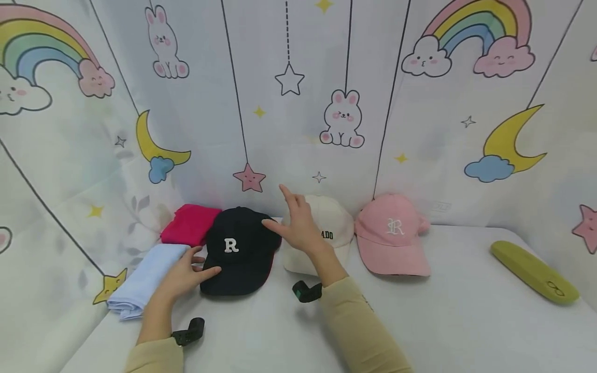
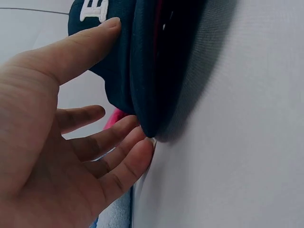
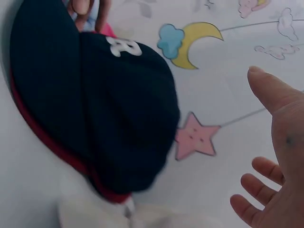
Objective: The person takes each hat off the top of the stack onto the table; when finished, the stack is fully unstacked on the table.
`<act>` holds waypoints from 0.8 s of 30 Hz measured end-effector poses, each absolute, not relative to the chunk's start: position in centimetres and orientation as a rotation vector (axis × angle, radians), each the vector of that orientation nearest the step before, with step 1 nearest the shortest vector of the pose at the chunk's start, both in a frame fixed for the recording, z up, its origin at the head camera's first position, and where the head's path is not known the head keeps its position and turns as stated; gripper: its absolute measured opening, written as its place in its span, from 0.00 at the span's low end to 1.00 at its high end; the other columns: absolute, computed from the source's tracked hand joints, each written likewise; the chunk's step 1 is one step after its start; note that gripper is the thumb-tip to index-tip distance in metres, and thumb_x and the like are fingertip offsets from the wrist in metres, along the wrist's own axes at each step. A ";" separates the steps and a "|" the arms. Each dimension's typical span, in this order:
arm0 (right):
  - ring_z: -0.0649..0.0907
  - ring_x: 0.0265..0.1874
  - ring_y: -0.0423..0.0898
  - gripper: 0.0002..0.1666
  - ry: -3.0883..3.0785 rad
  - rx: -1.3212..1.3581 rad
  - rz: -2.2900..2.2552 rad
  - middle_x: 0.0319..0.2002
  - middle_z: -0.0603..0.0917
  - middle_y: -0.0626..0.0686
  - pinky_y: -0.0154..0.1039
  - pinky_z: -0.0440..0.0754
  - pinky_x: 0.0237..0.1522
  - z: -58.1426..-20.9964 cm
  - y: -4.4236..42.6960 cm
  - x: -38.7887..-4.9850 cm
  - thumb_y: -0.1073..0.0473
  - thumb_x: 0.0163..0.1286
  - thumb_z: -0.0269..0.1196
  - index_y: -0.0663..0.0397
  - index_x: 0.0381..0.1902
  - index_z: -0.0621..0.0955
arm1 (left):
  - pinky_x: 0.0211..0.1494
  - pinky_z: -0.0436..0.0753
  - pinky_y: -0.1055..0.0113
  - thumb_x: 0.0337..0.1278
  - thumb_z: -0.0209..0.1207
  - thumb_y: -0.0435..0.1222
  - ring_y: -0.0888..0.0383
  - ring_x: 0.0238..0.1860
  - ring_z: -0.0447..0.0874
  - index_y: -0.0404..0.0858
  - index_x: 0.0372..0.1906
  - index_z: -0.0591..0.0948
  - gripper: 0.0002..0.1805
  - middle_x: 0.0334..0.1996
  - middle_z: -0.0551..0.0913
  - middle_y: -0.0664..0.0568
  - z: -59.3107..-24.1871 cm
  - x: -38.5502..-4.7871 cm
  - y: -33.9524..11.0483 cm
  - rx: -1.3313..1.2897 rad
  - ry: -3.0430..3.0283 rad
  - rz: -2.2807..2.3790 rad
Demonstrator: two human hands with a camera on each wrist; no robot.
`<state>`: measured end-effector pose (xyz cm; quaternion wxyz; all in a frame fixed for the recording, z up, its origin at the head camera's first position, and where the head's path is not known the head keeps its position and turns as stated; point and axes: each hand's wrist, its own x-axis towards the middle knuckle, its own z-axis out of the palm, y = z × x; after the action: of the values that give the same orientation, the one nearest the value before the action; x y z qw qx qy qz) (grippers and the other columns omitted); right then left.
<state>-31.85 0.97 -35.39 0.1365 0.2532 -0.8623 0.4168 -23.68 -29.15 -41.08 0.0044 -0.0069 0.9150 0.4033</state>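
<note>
A: Fingers?
B: L hand (image 1: 179,274): loosely parted, not clenched, astride the black cap (image 1: 244,259) at its brim; can't tell if touching. R hand (image 1: 300,225): spread, released, over the white cap (image 1: 330,215).
A: Black cap's loc?
B: On table (image 1: 448,321), btwn hands. Blue cloth (image 1: 146,280) nr L hand, red cloth (image 1: 188,224) bhd it. Pink cap (image 1: 392,246) R of white; green case (image 1: 531,270) far R.

A dark navy fabric cap (image 3: 128,95) has a curved brim, red trim and white raised lettering. Right of the cap, apart from it, is the bare right hand (image 3: 289,152), thumb extended. The left hand's fingers (image 3: 80,6) show above the cap. Beside its crown is a printed pink star (image 3: 197,137); below it, a blurred cream-coloured shape (image 3: 95,217).
</note>
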 end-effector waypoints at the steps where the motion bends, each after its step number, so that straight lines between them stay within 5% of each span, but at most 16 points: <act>1: 0.67 0.65 0.56 0.55 -2.504 0.740 1.209 0.67 0.64 0.60 0.59 0.72 0.63 -35.7 0.4 -31.9 0.39 0.66 0.69 0.39 0.82 0.53 | 0.61 0.75 0.41 0.58 0.69 0.52 0.33 0.60 0.76 0.25 0.75 0.54 0.54 0.62 0.71 0.27 -41.1 -23.7 -29.1 -0.023 2.870 1.248; 12: 0.70 0.64 0.53 0.56 -2.681 0.666 1.185 0.68 0.66 0.59 0.54 0.73 0.64 -39.0 -2.8 -32.1 0.32 0.65 0.65 0.37 0.82 0.52 | 0.60 0.76 0.42 0.56 0.70 0.50 0.35 0.60 0.74 0.25 0.75 0.55 0.54 0.60 0.73 0.28 -41.5 -23.8 -28.7 -0.025 2.867 1.259; 19: 0.71 0.64 0.55 0.55 -2.782 0.634 1.165 0.67 0.65 0.62 0.52 0.72 0.65 -40.1 -3.5 -32.1 0.33 0.67 0.65 0.52 0.80 0.56 | 0.61 0.76 0.42 0.56 0.71 0.49 0.35 0.59 0.76 0.25 0.75 0.56 0.54 0.61 0.73 0.28 -41.8 -23.8 -29.1 -0.029 2.856 1.293; 24: 0.71 0.61 0.56 0.50 -2.779 0.650 1.274 0.63 0.65 0.63 0.54 0.71 0.65 -40.7 -3.9 -32.4 0.35 0.68 0.64 0.52 0.78 0.61 | 0.62 0.75 0.42 0.56 0.71 0.50 0.35 0.61 0.73 0.25 0.75 0.55 0.54 0.62 0.71 0.28 -41.6 -23.7 -29.2 -0.040 2.848 1.300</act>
<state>-32.38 -3.86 -40.69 0.0080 0.2081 -0.8891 0.4076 -23.72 -29.22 -41.64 0.0053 -0.0126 0.9096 0.4153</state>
